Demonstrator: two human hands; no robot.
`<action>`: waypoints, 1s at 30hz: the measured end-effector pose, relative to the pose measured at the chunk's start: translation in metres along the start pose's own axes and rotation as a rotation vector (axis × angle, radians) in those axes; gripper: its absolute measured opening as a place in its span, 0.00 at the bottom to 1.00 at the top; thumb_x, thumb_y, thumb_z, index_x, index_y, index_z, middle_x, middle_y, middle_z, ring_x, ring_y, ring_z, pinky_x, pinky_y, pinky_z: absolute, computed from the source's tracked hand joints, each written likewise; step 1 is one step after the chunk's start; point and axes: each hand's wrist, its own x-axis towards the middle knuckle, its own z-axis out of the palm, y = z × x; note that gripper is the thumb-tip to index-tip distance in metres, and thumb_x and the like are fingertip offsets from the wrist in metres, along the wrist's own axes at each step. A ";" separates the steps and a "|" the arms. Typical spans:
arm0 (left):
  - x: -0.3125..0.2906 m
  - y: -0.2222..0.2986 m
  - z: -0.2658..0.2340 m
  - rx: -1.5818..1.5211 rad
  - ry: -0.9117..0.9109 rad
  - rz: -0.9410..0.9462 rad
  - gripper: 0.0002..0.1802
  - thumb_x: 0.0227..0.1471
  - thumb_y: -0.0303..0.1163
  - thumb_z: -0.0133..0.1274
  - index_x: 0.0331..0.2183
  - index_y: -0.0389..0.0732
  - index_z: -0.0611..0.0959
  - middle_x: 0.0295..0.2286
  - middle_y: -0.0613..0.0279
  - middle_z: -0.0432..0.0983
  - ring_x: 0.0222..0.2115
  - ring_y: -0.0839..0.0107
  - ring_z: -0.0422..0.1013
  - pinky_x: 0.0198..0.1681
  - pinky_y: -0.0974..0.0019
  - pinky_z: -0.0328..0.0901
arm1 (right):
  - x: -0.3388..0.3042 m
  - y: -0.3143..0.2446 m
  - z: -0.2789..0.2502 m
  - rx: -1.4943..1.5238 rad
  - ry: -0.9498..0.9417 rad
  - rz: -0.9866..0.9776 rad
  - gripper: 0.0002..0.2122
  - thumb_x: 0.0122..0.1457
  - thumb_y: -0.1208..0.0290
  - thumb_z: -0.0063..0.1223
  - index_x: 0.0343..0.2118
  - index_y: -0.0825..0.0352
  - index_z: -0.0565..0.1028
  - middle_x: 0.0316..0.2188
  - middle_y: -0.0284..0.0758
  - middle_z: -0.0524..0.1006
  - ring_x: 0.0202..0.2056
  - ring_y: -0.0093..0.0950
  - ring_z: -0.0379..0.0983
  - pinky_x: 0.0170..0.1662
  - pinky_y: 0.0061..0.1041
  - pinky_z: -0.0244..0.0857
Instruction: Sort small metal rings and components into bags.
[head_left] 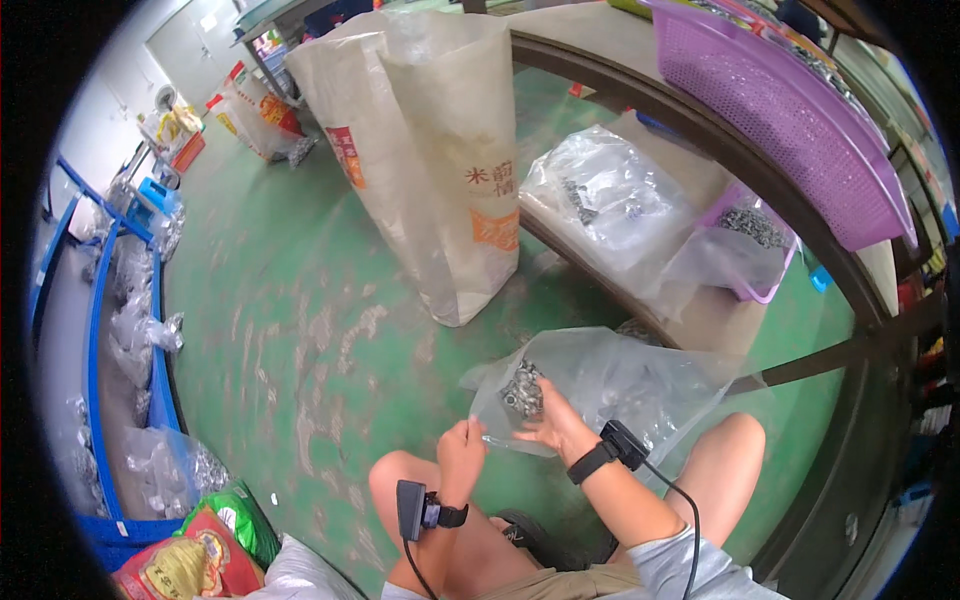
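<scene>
A large clear plastic bag (690, 375) lies across in front of my knees, with more grey metal pieces showing dimly through it. My left hand (462, 455) is closed, pinching the bag's edge at its left side. At the bag's mouth, my right hand (552, 422) cups a handful of small silvery metal parts (520, 390). They look like little rings or nuts, too small to name surely. Whether a layer of plastic lies between those parts and my fingers I cannot tell. Each wrist wears a black strap with a small device and a cable.
A tall white woven sack (430, 170) stands ahead. To its right, a low shelf (700, 315) bears a plastic bag (600, 190) and a purple basket (775, 280) of metal parts. A larger purple basket (780, 130) sits above. Blue racking (100, 380) with bagged parts lines the left.
</scene>
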 end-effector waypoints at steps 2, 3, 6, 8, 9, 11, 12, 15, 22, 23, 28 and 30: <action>-0.003 0.014 -0.007 0.055 -0.140 -0.023 0.16 0.45 0.37 0.41 0.20 0.32 0.74 0.14 0.48 0.68 0.17 0.57 0.66 0.21 0.60 0.59 | -0.011 -0.007 -0.014 -0.097 -0.100 -0.044 0.20 0.52 0.64 0.38 0.46 0.66 0.55 0.45 0.47 0.57 0.46 0.39 0.55 0.40 0.35 0.60; -0.001 0.016 -0.008 0.059 -0.167 -0.017 0.16 0.45 0.37 0.41 0.20 0.32 0.74 0.14 0.48 0.68 0.17 0.57 0.66 0.21 0.60 0.59 | -0.022 -0.013 -0.029 -0.202 -0.199 -0.088 0.23 0.52 0.64 0.37 0.50 0.66 0.49 0.48 0.48 0.53 0.50 0.41 0.49 0.46 0.38 0.55; -0.007 0.036 -0.017 0.481 -0.059 0.391 0.15 0.43 0.37 0.44 0.24 0.33 0.74 0.22 0.48 0.70 0.24 0.59 0.67 0.26 0.62 0.60 | -0.101 -0.052 -0.085 -0.236 -0.629 -0.381 0.19 0.51 0.65 0.41 0.41 0.75 0.60 0.35 0.47 0.68 0.37 0.36 0.67 0.37 0.32 0.65; -0.027 0.079 0.001 0.358 -0.041 0.722 0.16 0.40 0.37 0.48 0.29 0.34 0.73 0.30 0.49 0.69 0.33 0.58 0.65 0.32 0.62 0.59 | -0.145 -0.068 -0.151 -0.117 -0.522 -0.674 0.15 0.52 0.66 0.40 0.39 0.71 0.64 0.30 0.40 0.71 0.31 0.29 0.68 0.35 0.25 0.64; -0.029 0.088 0.027 0.264 -0.219 0.860 0.19 0.38 0.36 0.50 0.33 0.34 0.71 0.32 0.51 0.67 0.33 0.59 0.65 0.35 0.63 0.59 | -0.153 -0.072 -0.182 -0.055 -0.406 -0.824 0.15 0.51 0.66 0.42 0.39 0.70 0.64 0.28 0.39 0.71 0.30 0.28 0.68 0.35 0.23 0.64; -0.047 0.109 0.069 0.265 -0.418 1.019 0.29 0.34 0.37 0.52 0.41 0.34 0.66 0.35 0.54 0.66 0.35 0.60 0.64 0.39 0.63 0.57 | -0.158 -0.065 -0.219 -0.212 0.213 -0.874 0.20 0.47 0.66 0.48 0.42 0.71 0.61 0.33 0.40 0.68 0.35 0.30 0.65 0.40 0.24 0.59; -0.055 0.118 0.088 0.352 -0.449 1.043 0.34 0.33 0.37 0.53 0.43 0.33 0.62 0.35 0.53 0.66 0.35 0.59 0.64 0.40 0.62 0.57 | -0.147 -0.051 -0.234 -0.181 0.243 -0.878 0.20 0.47 0.66 0.48 0.42 0.71 0.61 0.33 0.40 0.68 0.35 0.30 0.65 0.40 0.24 0.59; -0.067 0.120 0.145 0.661 -0.254 1.047 0.38 0.34 0.36 0.51 0.47 0.33 0.56 0.29 0.49 0.69 0.32 0.57 0.66 0.36 0.61 0.59 | -0.088 0.004 -0.286 -0.763 0.796 -0.947 0.36 0.39 0.63 0.56 0.49 0.73 0.49 0.45 0.47 0.56 0.46 0.36 0.54 0.47 0.30 0.51; 0.013 0.064 0.123 0.136 -0.547 0.592 0.10 0.44 0.31 0.45 0.18 0.35 0.72 0.09 0.57 0.64 0.11 0.73 0.62 0.14 0.67 0.56 | -0.041 0.024 -0.290 -0.666 1.238 -1.003 0.33 0.38 0.73 0.55 0.47 0.73 0.50 0.41 0.48 0.57 0.45 0.38 0.53 0.46 0.30 0.52; 0.023 0.073 0.107 0.030 -0.546 0.486 0.13 0.45 0.33 0.45 0.16 0.35 0.71 0.08 0.63 0.61 0.11 0.78 0.59 0.13 0.71 0.54 | -0.053 0.018 -0.279 -0.544 1.032 -1.025 0.30 0.38 0.75 0.53 0.46 0.72 0.52 0.39 0.45 0.58 0.42 0.36 0.57 0.43 0.29 0.55; 0.017 0.113 0.095 -0.026 -0.559 0.282 0.15 0.47 0.35 0.44 0.14 0.39 0.70 0.09 0.72 0.58 0.08 0.87 0.52 0.09 0.80 0.47 | -0.099 0.011 -0.253 -0.441 0.717 -1.306 0.20 0.38 0.81 0.49 0.39 0.70 0.62 0.33 0.38 0.62 0.29 0.30 0.65 0.34 0.23 0.60; 0.012 0.122 0.103 -0.144 -0.477 0.268 0.22 0.46 0.39 0.45 0.09 0.39 0.66 0.07 0.72 0.57 0.07 0.85 0.52 0.09 0.78 0.46 | -0.113 0.009 -0.245 -0.499 1.164 -1.513 0.14 0.38 0.81 0.49 0.32 0.70 0.65 0.31 0.38 0.64 0.26 0.30 0.65 0.33 0.24 0.60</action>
